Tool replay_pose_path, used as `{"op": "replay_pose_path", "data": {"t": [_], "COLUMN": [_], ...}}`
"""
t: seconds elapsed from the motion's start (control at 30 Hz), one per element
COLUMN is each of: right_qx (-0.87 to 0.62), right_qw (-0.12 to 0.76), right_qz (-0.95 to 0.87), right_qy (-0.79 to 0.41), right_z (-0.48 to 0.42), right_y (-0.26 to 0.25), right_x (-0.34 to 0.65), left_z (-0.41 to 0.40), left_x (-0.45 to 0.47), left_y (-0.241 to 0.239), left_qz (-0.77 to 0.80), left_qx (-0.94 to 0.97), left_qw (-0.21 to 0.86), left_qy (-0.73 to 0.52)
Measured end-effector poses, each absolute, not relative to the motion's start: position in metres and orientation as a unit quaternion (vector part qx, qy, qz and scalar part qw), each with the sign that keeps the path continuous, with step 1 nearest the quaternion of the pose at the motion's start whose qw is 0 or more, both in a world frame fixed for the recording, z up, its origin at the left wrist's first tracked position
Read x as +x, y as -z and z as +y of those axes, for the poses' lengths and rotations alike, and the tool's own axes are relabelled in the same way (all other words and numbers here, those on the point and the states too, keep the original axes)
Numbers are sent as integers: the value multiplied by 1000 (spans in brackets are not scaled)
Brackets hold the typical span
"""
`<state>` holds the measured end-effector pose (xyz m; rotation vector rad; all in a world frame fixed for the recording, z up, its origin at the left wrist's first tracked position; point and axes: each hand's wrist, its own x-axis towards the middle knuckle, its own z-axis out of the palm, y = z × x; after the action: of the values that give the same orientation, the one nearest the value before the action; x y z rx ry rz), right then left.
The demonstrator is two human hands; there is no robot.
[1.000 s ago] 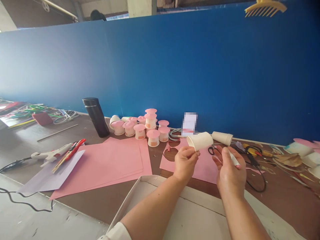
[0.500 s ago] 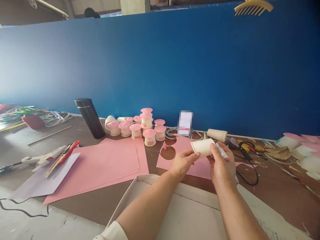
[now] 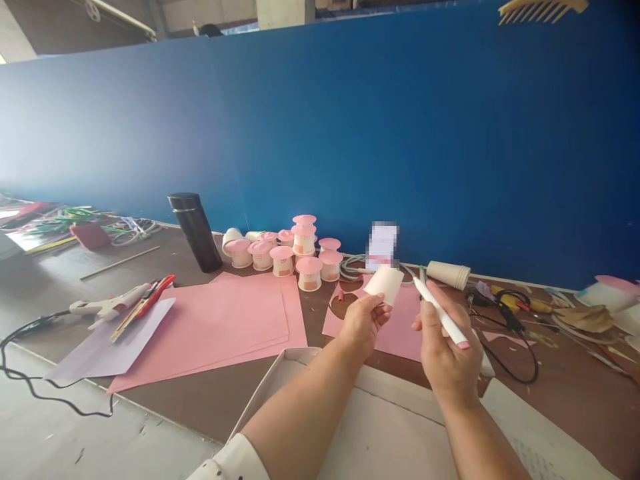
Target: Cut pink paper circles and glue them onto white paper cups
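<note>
My left hand [image 3: 363, 323] is closed on a plain white paper cup [image 3: 386, 285], which it holds tilted above a pink sheet with round cut-outs [image 3: 400, 333]. My right hand [image 3: 453, 353] grips a white marker [image 3: 443, 313] with a pink end, its tip pointing up and left toward the cup. A small gap separates marker and cup. Beyond them, several white cups with pink paper tops [image 3: 309, 272] stand grouped, some stacked. A few nested white cups [image 3: 449, 273] lie on their side behind my right hand.
A black bottle [image 3: 195, 233] stands near the blue partition [image 3: 350, 133]. At left lie pink sheets [image 3: 240, 313], a glue gun [image 3: 110, 307] and a red cutter [image 3: 150, 300]. A shallow white box [image 3: 390, 413] sits under my forearms. Cables [image 3: 525, 360] run along the right.
My right hand has let go of the cup and drawn away to the right, swinging the marker upright. The cup, now in my left hand only, has tilted and moved slightly left.
</note>
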<state>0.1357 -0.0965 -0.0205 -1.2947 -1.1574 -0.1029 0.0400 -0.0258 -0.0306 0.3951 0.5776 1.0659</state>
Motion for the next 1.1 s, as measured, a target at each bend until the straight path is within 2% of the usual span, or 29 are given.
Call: {"op": "replay_pose_path", "data": {"t": [0.47,1.1], "right_qx": [-621,-616], "right_qw": [589,582], "right_qz": [-514,-526], "right_qy": [50,69], "right_z": [-94,-92], "right_y": [22,23], "right_x": [133,134], "left_z": [-28,-28], "left_x": [44,44], "left_y": [35,35], "left_qz": [263,258], "left_qx": [215,216], "left_qw": [802,814], "left_qy": [-491,-474]}}
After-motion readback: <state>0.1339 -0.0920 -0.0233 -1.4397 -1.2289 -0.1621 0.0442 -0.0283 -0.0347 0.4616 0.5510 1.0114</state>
